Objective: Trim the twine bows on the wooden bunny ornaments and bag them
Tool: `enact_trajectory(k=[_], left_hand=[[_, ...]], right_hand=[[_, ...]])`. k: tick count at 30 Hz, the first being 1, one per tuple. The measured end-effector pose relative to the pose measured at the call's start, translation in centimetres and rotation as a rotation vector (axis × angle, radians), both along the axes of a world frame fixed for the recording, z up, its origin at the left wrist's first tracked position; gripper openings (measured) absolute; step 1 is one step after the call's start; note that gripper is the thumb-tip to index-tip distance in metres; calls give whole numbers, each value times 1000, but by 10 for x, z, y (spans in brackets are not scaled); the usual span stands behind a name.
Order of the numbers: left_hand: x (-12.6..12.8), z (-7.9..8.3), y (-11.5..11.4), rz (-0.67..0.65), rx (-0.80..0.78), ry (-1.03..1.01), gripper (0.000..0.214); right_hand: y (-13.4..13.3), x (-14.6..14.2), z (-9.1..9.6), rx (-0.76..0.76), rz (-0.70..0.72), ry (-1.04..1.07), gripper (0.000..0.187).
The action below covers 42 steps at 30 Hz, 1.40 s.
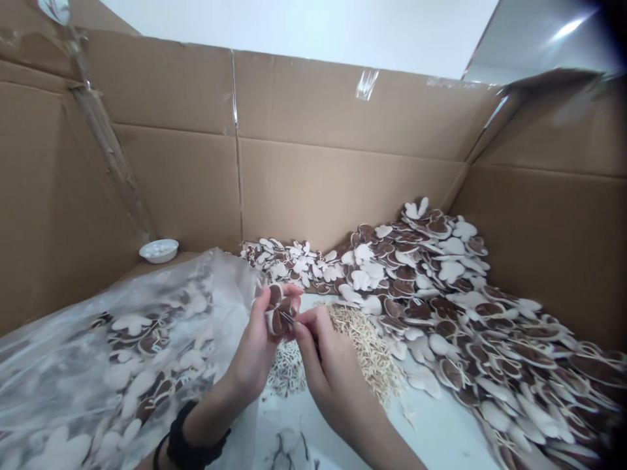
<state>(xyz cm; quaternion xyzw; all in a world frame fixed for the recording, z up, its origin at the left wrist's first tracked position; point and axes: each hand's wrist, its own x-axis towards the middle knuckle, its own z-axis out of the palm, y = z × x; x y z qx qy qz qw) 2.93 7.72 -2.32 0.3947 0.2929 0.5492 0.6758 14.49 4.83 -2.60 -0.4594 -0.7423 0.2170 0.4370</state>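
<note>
The left hand point(255, 352) is clamping a brown felt-like piece point(275, 295) above the table point(435, 424) while the right hand point(330, 352), pinching a thin tool point(287, 318), is apparently working its face, the next move seemingly calling for steadiness

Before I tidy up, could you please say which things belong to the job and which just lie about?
Apparently the job's:
brown-and-white piece, left hand
slim tool, right hand
heaped similar pieces
bagged pieces
beige strips

Probably just lying about:
white bowl
dark-marked item, unclear
</note>
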Motion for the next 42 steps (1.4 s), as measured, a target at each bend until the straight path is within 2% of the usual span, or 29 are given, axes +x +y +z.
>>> enact_trajectory(k=[5, 9, 12, 17, 20, 24, 29, 33, 36, 39, 40, 42], left_hand=[[0, -2, 0, -17, -2, 32, 43], [3, -6, -2, 8, 101, 125, 40], [8, -11, -4, 11, 171, 162, 44], [13, -22, -4, 45, 157, 136, 53], [13, -23, -3, 50, 199, 156, 53], [11, -18, -6, 50, 244, 190, 48], [10, -16, -7, 69, 250, 206, 45], [4, -13, -5, 18, 229, 175, 47], [-2, -8, -4, -10, 248, 129, 48], [-6, -4, -6, 27, 320, 175, 48], [-7, -4, -7, 43, 354, 220, 48], [-9, -4, -9, 57, 438, 344, 48]], right_hand=[[3, 0, -1, -7, -3, 2, 12], [3, 1, -4, -18, 35, 106, 10], [4, 1, -4, -83, 85, 284, 11], [9, 2, 1, -298, 261, 678, 13], [13, 3, 0, -363, 352, 781, 20], [16, 2, -2, -378, 389, 808, 31], [15, -1, -1, -392, 356, 814, 37], [11, 0, -3, -361, 351, 834, 28], [8, 2, -3, -205, 248, 825, 21], [8, 4, -1, -69, 142, 698, 32], [9, 5, 1, -84, 149, 648, 33], [11, 6, 2, -176, 223, 594, 21]])
